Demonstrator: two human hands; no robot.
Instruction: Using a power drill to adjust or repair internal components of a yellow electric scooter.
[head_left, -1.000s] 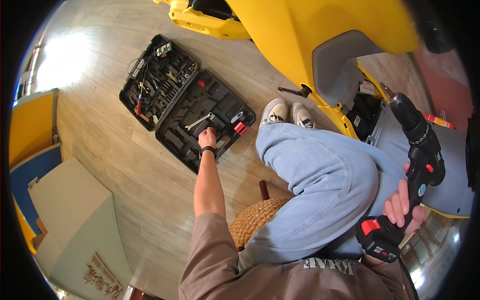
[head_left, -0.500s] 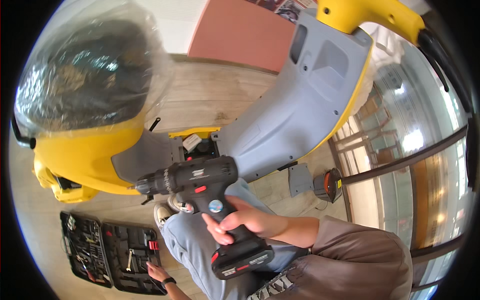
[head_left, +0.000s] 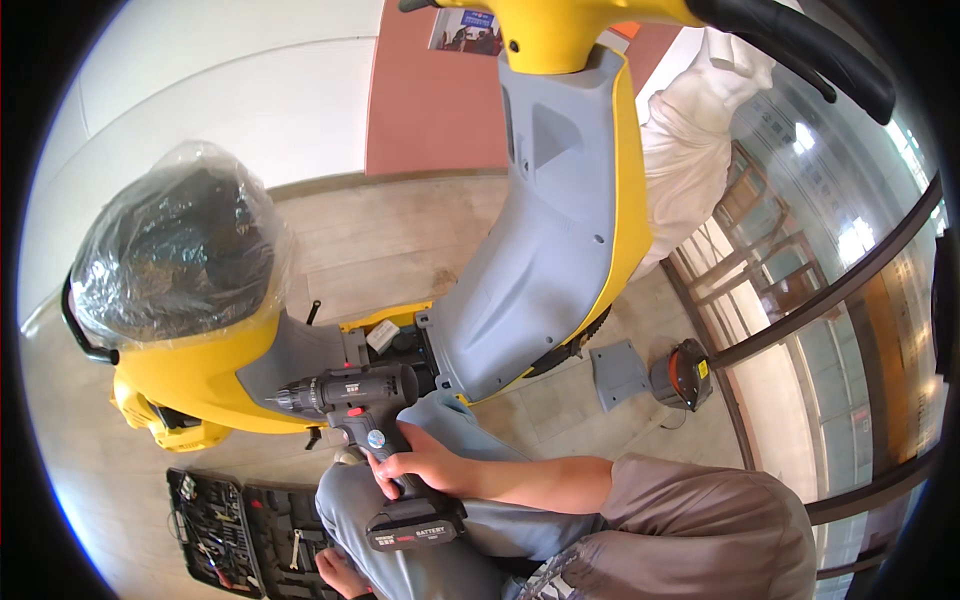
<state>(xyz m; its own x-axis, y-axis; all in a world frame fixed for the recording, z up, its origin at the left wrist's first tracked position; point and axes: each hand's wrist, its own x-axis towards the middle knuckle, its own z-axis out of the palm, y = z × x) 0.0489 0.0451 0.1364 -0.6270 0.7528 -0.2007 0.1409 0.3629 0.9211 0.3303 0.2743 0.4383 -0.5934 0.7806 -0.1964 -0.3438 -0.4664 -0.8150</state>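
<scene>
My right hand (head_left: 425, 465) grips a black cordless drill (head_left: 375, 390), its chuck pointing left and its battery resting low over my thigh. A small bit (head_left: 272, 399) sticks out of the chuck. Low at the left, my left hand (head_left: 340, 573) hangs by the open tool case (head_left: 252, 525), fingers loosely apart and nothing visible in them; the lower edge cuts off its wrist. In the case lie several hand tools, one of them a combination wrench (head_left: 296, 549). In front of me stands a yellow and grey scooter (head_left: 530, 250), with an open compartment (head_left: 408, 350) in its footboard.
Clear plastic wraps the scooter's seat (head_left: 185, 250). A grey panel (head_left: 619, 375) lies on the floor at the right, beside a dark container with an orange-brown part (head_left: 687, 375). White cloth (head_left: 690, 150) hangs behind the front. Glass panes in dark frames (head_left: 830, 300) line the right.
My view has shifted, showing more of the scooter's front. The drill, still in my right hand, sits farther left and lower. My left hand is nearer my leg and the picture's lower edge.
</scene>
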